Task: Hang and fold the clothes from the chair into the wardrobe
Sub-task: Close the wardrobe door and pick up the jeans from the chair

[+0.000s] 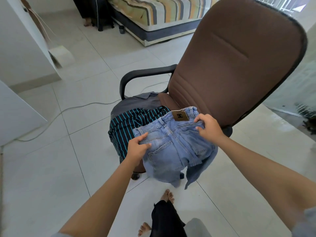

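Note:
A pair of light blue jeans (172, 142) with a brown leather waist patch hangs over the front of the brown office chair (236, 62). My left hand (138, 147) grips the waistband at its left end. My right hand (209, 126) pinches the waistband at its right end, beside the patch. Under the jeans, a black garment with teal stripes (124, 124) and a grey garment (135, 103) lie on the seat. A grey-blue piece of clothing (200, 170) droops off the seat's right front corner.
White wardrobe panels (18, 48) stand at the left. A bed with a striped mattress (159, 12) is at the back. A pale cable (56, 117) runs across the tiled floor left of the chair. My bare feet (168, 196) stand just in front of the chair.

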`<state>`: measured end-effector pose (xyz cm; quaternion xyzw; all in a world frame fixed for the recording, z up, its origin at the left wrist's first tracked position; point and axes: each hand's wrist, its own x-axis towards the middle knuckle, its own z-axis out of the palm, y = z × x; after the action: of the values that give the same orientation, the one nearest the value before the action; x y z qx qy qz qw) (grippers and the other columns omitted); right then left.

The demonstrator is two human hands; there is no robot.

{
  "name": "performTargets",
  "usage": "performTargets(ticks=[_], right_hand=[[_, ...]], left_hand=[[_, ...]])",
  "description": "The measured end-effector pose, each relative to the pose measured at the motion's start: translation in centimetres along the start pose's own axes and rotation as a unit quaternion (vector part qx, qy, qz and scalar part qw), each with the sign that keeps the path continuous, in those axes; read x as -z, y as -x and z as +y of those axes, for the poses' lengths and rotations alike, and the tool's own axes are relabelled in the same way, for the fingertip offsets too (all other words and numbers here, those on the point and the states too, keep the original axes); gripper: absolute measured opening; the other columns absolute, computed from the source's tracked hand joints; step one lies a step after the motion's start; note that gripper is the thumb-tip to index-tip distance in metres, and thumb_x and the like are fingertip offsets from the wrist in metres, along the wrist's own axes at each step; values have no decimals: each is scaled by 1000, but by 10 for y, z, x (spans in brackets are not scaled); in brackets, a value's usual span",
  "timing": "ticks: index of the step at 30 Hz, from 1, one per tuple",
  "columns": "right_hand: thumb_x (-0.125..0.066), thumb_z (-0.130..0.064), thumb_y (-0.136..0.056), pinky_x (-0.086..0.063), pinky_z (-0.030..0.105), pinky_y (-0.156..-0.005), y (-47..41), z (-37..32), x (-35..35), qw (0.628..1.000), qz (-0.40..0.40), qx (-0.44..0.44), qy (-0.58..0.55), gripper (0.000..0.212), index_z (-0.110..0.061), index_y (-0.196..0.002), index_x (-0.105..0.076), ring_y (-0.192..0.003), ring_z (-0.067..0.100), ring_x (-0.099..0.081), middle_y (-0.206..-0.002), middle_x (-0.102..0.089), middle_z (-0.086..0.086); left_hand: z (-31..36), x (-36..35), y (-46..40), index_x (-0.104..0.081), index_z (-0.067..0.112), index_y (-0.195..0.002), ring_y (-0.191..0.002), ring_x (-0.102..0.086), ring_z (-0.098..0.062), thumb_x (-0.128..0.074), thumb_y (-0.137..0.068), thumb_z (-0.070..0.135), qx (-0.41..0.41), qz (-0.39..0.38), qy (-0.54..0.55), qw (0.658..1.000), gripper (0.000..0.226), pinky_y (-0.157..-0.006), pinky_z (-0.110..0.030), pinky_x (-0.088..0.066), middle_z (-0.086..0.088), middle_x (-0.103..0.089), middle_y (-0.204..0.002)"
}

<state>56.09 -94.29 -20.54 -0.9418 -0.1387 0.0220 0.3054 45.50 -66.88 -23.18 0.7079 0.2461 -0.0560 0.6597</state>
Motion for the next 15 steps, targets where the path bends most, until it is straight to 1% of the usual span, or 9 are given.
performTargets(ticks=[1, 3, 5, 6, 7, 9, 11, 13, 15], right_hand=[[-68, 4, -75, -39, 28, -70, 1, -6, 1, 1000, -6, 5, -10, 29, -16, -94, -60, -79, 19, -53, -93, -53, 6], [-63, 8, -75, -41, 24, -73, 4, -19, 5, 999, -6, 10, -43, 35, -18, -97, -57, -83, 16, -54, -98, -55, 4], [-61, 7, -79, -40, 11, -71, 7, -38, 10, 997, 1, 17, -81, 35, -19, -101, -53, -86, 15, -55, -99, -57, 1], [-61, 6, -81, -38, 4, -70, 8, -49, 13, 996, 7, 28, -90, 35, -18, -104, -53, -88, 15, -56, -101, -58, 0], [-61, 4, -82, -36, 1, -71, 10, -61, 16, 995, 12, 45, -90, 35, -18, -108, -54, -90, 13, -55, -103, -58, -2], [-61, 3, -82, -35, 2, -74, 12, -87, 22, 992, 24, 93, -86, 39, -16, -116, -54, -94, 8, -54, -107, -57, -6], [-60, 3, -83, -37, 9, -81, 15, -116, 27, 985, 43, 144, -89, 42, -15, -121, -55, -97, 8, -55, -110, -58, -8], [-61, 3, -83, -42, 16, -86, 18, -142, 32, 975, 68, 192, -91, 44, -13, -124, -55, -101, 12, -58, -115, -60, -3], [-62, 1, -84, -44, 15, -88, 21, -169, 37, 963, 93, 233, -100, 44, -13, -125, -56, -103, 13, -59, -119, -62, 0]], left_hand=[[0, 1, 3, -61, 5, -124, -110, -57, -20, -69, -78, -7, -10, 15, -2, 1000, 48, -91, -28, -49, -10, -58, -127], [5, 2, 13, -70, 8, -106, -103, -62, -22, -71, -77, -4, -41, 74, 5, 996, 32, -88, -32, -52, -7, -65, -110], [16, 5, 25, -72, 13, -89, -92, -64, -19, -72, -76, -2, -76, 145, 27, 986, 20, -83, -33, -53, -5, -67, -96], [23, 6, 31, -71, 14, -86, -88, -63, -17, -73, -76, 0, -97, 166, 37, 981, 18, -81, -31, -53, -4, -68, -92], [31, 8, 38, -71, 15, -86, -84, -63, -14, -73, -77, 1, -121, 178, 44, 976, 17, -78, -27, -52, 0, -67, -89], [50, 12, 49, -70, 17, -88, -78, -63, -3, -72, -79, 2, -175, 191, 49, 965, 17, -74, -18, -49, 10, -66, -85], [72, 16, 62, -69, 19, -90, -73, -62, 6, -71, -80, 2, -225, 202, 53, 952, 19, -70, -11, -49, 14, -66, -85], [94, 23, 76, -68, 21, -88, -72, -62, 6, -70, -80, 2, -268, 212, 62, 938, 21, -71, -15, -53, 15, -66, -86], [115, 33, 89, -68, 25, -88, -79, -65, -3, -71, -79, 2, -303, 218, 68, 925, 24, -74, -23, -56, 15, -68, -90]])
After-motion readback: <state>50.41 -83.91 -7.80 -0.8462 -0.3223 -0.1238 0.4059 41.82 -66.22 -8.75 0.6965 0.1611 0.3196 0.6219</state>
